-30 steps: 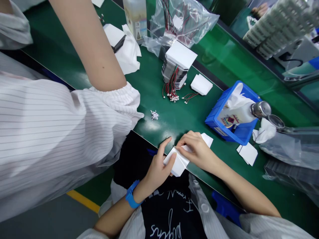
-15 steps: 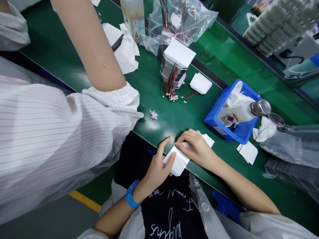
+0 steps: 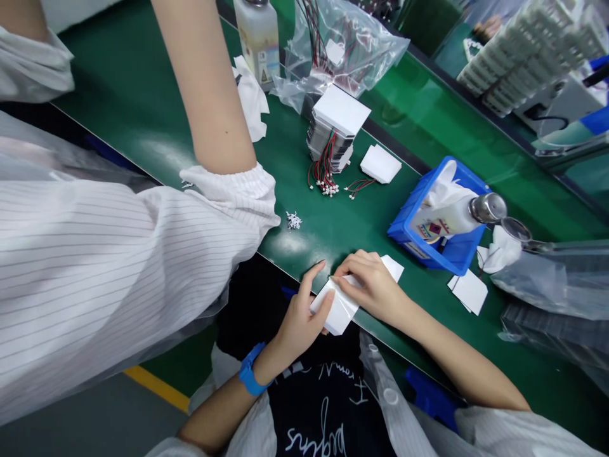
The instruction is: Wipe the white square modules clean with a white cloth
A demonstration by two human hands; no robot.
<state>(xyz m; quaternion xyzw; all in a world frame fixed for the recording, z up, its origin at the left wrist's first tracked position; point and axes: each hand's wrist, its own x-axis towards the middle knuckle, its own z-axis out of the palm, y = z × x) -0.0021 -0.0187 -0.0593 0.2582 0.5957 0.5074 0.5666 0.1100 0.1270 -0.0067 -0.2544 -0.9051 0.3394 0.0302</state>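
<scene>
My left hand [image 3: 304, 317] grips a thin white rectangular panel [image 3: 340, 312] with cut corners, thumb on its face and fingers beneath, index finger raised. The panel is tilted at the table's front edge. Over its upper edge, my right hand [image 3: 365, 279] is closed in a pinch; whatever lies between its fingertips is too small to make out. Beneath and beyond my right hand another white sheet or panel [image 3: 392, 267] sticks out. Farther back on the table, a stack of white panels [image 3: 340, 109] trails red and black wires with small white connectors [image 3: 328, 188].
A co-worker's arm [image 3: 209, 95] and striped sleeve fill the left. A small white heap [image 3: 294, 220] lies near that sleeve. On the right stand a blue bin [image 3: 413, 236] holding a bottle [image 3: 450, 219], and flat white pieces [image 3: 470, 291]. Behind is a plastic bag of wires [image 3: 371, 41].
My right fingertips have come down slightly onto the panel's upper edge. My left hand stays nearly still. The co-worker's arm has shifted right, and the view has moved a little.
</scene>
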